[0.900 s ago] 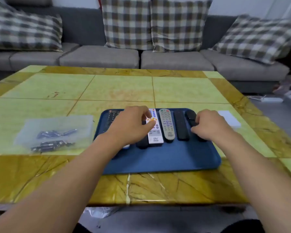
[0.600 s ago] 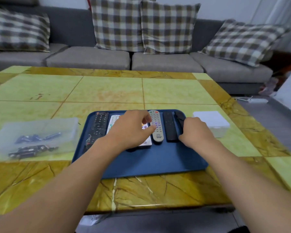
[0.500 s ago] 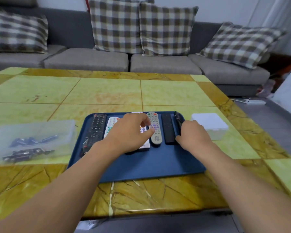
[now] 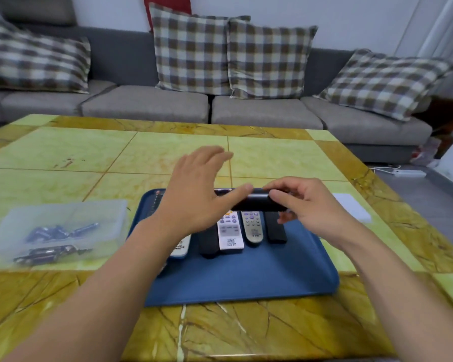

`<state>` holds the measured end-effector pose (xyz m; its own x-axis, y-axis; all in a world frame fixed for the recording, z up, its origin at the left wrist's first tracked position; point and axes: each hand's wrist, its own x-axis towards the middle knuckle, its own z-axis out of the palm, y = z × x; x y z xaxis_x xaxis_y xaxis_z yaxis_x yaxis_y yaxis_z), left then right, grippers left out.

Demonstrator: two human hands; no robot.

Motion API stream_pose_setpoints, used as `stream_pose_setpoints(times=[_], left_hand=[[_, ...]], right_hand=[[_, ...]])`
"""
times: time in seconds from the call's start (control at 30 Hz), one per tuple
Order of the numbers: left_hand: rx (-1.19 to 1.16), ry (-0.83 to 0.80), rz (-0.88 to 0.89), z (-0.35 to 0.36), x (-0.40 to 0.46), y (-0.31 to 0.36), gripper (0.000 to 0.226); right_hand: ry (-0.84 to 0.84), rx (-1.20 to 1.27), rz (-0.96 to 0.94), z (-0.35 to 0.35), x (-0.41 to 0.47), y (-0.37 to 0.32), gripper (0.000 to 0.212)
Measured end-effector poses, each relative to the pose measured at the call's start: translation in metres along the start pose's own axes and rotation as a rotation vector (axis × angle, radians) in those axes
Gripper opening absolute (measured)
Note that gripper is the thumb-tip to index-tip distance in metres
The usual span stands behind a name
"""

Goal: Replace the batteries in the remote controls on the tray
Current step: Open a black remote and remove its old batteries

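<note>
1. Leftmost, a clear plastic box (image 4: 60,226) sits on the desk (image 4: 63,155), with dark batteries (image 4: 55,241) lying inside it in two clusters.
2. Just right of the box lies a blue tray (image 4: 246,280), holding a row of remotes: a white remote (image 4: 230,236) with coloured buttons, a grey remote (image 4: 251,227) beside it and a flat black remote (image 4: 275,228) at the right end of the row.
3. Over the tray's left half the left hand (image 4: 194,197) hovers with fingers straight and spread, its thumb touching the left end of a black remote (image 4: 254,203).
4. That black remote is held crosswise above the row, clear of the tray.
5. The right hand (image 4: 309,205) has its grip curled round the remote's right end.
6. Rightmost, a white box (image 4: 351,207) rests on the desk beside the tray.
</note>
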<state>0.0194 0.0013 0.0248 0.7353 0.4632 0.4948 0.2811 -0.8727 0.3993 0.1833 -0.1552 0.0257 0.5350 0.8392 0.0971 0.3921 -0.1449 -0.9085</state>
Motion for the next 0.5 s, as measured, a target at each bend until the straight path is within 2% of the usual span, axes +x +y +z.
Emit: stream_pose_setpoints(times=[0.03, 0.1, 0.17, 0.23, 0.3, 0.4, 0.5], left_hand=[[-0.058, -0.155, 0.001, 0.002, -0.004, -0.004, 0.055], [-0.335, -0.402, -0.083, 0.008, -0.015, -0.008, 0.03], [-0.714, -0.469, -0.29, 0.011, -0.019, -0.005, 0.02], [-1.011, -0.473, -0.462, 0.009, -0.02, 0.0, 0.02], [-1.04, -0.472, -0.498, 0.006, -0.018, 0.004, 0.022], [-0.968, -0.469, -0.508, 0.007, -0.017, 0.001, 0.025], [-0.944, -0.476, -0.53, 0.01, -0.013, -0.004, 0.024]], right_hand=[[0.009, 0.057, -0.017, 0.006, 0.004, 0.0, 0.014], [0.045, 0.193, -0.044, 0.021, 0.014, 0.0, 0.014], [0.077, 0.32, -0.043, 0.035, 0.021, 0.0, 0.014], [0.132, 0.445, -0.029, 0.047, 0.027, 0.0, 0.013], [0.183, 0.509, -0.024, 0.056, 0.03, -0.001, 0.012], [0.196, 0.466, -0.022, 0.066, 0.032, 0.002, 0.006], [0.177, 0.427, 0.003, 0.07, 0.033, 0.007, 0.02]])
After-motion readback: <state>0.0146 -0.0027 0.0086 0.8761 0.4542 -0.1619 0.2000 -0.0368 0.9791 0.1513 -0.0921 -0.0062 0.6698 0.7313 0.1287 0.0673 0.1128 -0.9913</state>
